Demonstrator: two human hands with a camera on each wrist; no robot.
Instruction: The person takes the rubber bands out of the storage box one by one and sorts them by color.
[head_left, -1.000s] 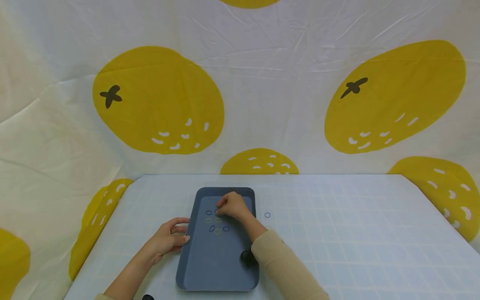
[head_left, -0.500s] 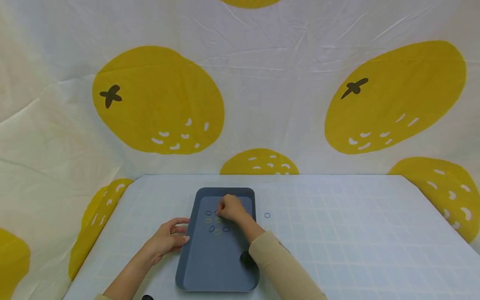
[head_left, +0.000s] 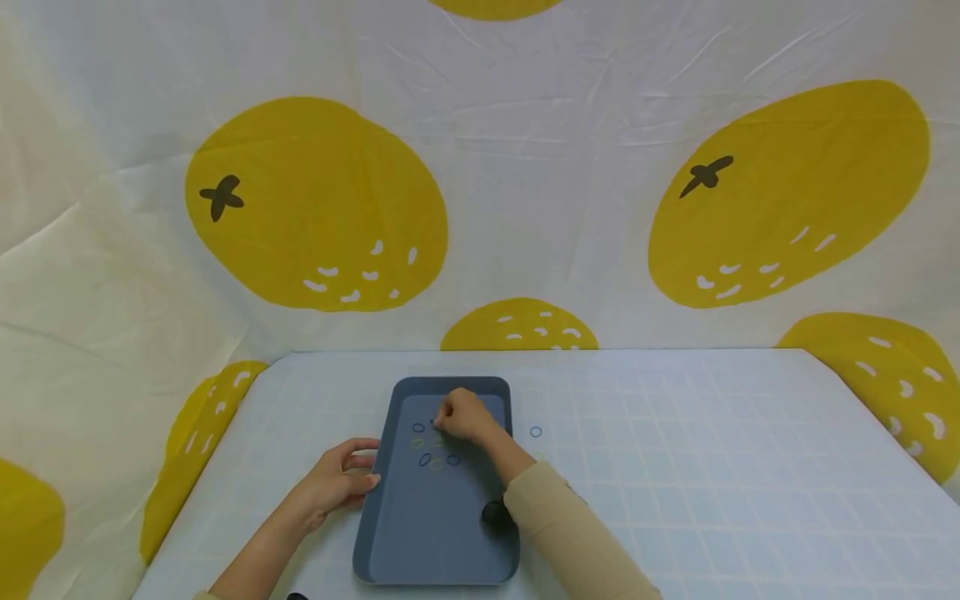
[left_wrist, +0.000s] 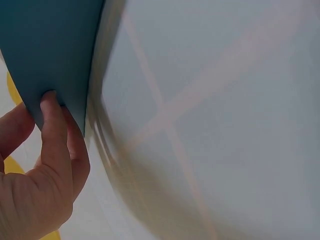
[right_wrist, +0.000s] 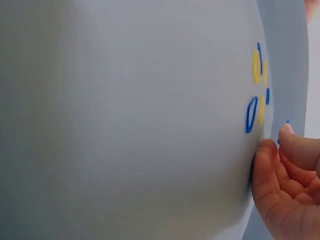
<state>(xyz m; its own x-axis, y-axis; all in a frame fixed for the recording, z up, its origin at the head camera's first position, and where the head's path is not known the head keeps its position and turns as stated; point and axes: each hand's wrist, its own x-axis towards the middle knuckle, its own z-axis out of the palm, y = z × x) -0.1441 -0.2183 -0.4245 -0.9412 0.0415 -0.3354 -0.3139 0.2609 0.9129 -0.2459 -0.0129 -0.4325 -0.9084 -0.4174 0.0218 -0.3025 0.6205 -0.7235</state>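
One creased white sheet (head_left: pixel 540 208) printed with yellow fruit shapes is hanging beyond the tray; a pale checked cloth (head_left: pixel 712 475) is spreading beneath it. The blue-grey tray (head_left: pixel 435 542) is looking smooth, with rounded corners. At its left edge, the left hand (head_left: pixel 333 479) is gripping the rim between thumb and fingers. Over its far half, the right hand (head_left: pixel 463 415) is pinching a mostly hidden blue loop (right_wrist: pixel 287 121), apparently positioning it; the next move is probably calling for a gentle release. Slim oval blue rings (right_wrist: pixel 248 115) and yellow rings (right_wrist: pixel 255 66) are lying inside the tray; a rounder stray ring (head_left: pixel 536 432) is resting just right of it.
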